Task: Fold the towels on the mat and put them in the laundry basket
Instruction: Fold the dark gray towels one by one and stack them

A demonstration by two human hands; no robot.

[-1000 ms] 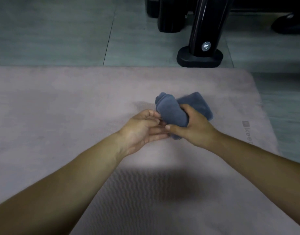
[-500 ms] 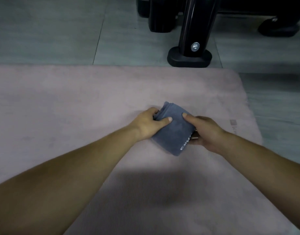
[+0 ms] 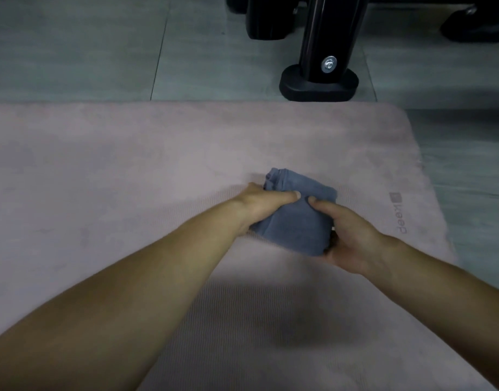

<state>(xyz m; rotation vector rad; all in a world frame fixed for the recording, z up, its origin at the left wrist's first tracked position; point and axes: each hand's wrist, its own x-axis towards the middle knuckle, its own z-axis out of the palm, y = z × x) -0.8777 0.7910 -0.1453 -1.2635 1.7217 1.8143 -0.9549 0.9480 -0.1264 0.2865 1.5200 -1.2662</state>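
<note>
A small blue-grey towel point(image 3: 295, 221), folded into a compact square, lies on the pink mat point(image 3: 130, 165) right of centre. My left hand point(image 3: 259, 206) grips its left side, thumb on top and fingers tucked under the edge. My right hand point(image 3: 347, 235) holds its right and near side, thumb lying on top and fingers beneath. The laundry basket is not in view.
A black machine leg with a flat foot point(image 3: 319, 83) stands on the grey tiled floor point(image 3: 73, 46) just beyond the mat's far edge. More black parts point(image 3: 271, 18) sit behind it. The mat's right edge, with a printed logo point(image 3: 399, 215), borders bare floor.
The towel went from a loose bundle in my hands to a flat folded square on the mat. Both hands now hold its opposite sides.
</note>
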